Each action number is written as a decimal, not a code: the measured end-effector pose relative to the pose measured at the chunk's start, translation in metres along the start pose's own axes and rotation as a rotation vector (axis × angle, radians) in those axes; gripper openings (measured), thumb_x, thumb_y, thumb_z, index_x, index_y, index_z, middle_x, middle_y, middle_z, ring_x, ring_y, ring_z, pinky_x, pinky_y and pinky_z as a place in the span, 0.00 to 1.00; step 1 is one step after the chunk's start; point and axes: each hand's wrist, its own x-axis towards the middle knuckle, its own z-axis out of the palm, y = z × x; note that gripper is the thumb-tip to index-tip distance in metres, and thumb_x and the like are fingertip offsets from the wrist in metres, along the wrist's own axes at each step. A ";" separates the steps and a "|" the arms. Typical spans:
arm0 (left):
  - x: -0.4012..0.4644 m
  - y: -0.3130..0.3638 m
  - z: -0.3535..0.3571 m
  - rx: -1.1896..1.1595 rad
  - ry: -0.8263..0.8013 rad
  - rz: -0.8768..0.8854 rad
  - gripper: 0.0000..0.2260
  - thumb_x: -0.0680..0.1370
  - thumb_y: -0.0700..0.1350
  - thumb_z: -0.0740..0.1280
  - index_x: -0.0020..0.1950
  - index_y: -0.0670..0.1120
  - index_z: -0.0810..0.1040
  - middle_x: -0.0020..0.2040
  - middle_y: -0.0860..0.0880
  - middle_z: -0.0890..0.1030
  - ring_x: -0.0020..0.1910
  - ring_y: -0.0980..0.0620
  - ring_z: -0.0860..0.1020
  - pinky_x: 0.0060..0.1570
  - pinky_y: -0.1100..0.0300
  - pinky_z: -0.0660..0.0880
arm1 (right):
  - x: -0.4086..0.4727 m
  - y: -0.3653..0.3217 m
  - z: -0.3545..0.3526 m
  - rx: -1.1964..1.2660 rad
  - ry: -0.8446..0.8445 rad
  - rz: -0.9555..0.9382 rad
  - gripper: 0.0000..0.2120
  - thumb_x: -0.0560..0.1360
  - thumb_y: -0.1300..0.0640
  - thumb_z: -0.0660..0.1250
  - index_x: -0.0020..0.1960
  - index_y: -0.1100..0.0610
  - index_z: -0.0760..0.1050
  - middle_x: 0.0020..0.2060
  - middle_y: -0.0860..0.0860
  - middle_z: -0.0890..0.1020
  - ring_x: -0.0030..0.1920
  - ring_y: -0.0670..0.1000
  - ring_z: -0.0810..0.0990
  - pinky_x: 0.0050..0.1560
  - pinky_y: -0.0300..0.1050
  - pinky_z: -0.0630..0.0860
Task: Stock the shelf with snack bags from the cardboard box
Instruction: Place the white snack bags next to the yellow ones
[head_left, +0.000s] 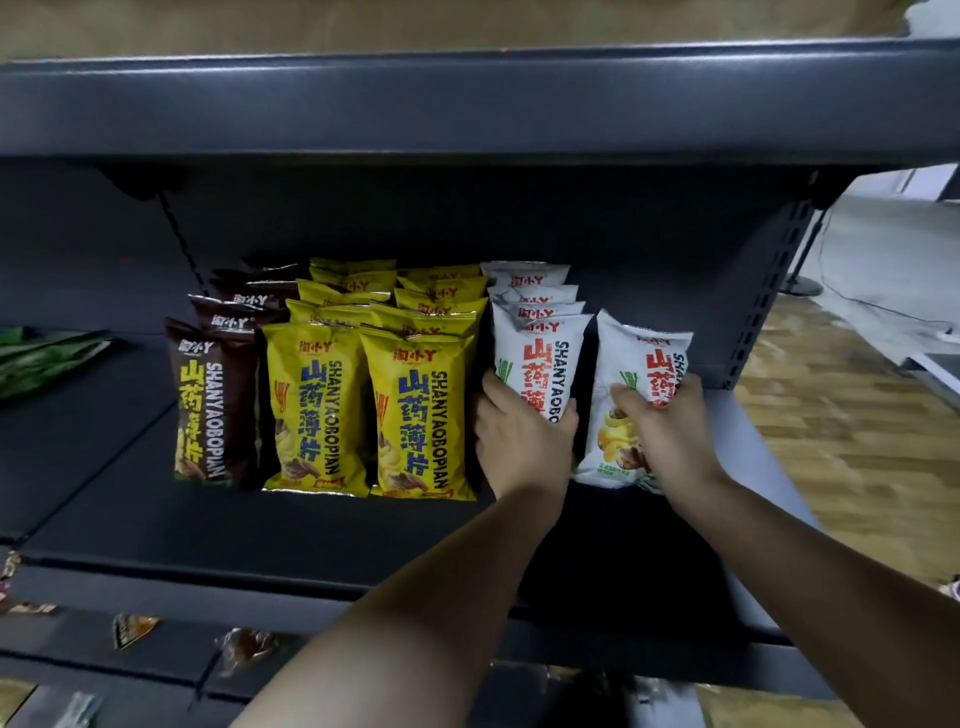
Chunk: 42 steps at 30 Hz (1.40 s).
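stocking is well under way, i judge, and i am on the placing step: setting one more white bag at the right end of the rows on the dark metal shelf (156, 525).

going left to right: a crumpled green foil packet (41, 358) lies apart at the far left. next comes a row of glossy brown snack bags (208, 405), at least four deep as far as i can count. then two rows of bright yellow snack bags (363, 405), about five deep each, though the back ones overlap and i cannot be sure. then a row of white snack bags with red lettering (540, 332), four that i can make out.

my left hand (519, 441) grips the lower part of the front white bag in that row, fingers curled round its sides, steadying it upright. my right hand (670, 436) holds a separate white snack bag (628, 384), fingers wrapped over its right edge; it stands just beside the white row, tilted slightly, starting a new row.

next move, i think: straighten this bag level with the neighbouring fronts, let go, and fetch another. the cardboard box is not in view.
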 end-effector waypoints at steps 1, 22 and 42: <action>-0.001 -0.003 0.001 0.015 -0.010 -0.005 0.42 0.69 0.60 0.72 0.72 0.37 0.59 0.61 0.40 0.73 0.58 0.40 0.75 0.53 0.50 0.74 | -0.001 0.000 0.001 0.004 -0.003 0.002 0.18 0.74 0.59 0.70 0.61 0.63 0.69 0.51 0.53 0.82 0.50 0.52 0.81 0.46 0.42 0.76; -0.054 -0.032 -0.029 0.035 -0.063 0.346 0.33 0.75 0.55 0.49 0.74 0.35 0.58 0.70 0.36 0.65 0.70 0.39 0.65 0.68 0.49 0.65 | -0.032 0.009 -0.003 0.011 0.154 -0.045 0.17 0.74 0.60 0.69 0.59 0.63 0.67 0.44 0.48 0.77 0.41 0.47 0.77 0.33 0.27 0.68; -0.054 -0.036 -0.061 0.077 -0.321 0.573 0.41 0.76 0.50 0.65 0.77 0.43 0.39 0.78 0.48 0.46 0.77 0.50 0.51 0.74 0.52 0.55 | -0.071 -0.011 0.036 0.176 -0.208 -0.072 0.18 0.77 0.52 0.66 0.60 0.57 0.62 0.50 0.47 0.78 0.49 0.41 0.80 0.40 0.32 0.76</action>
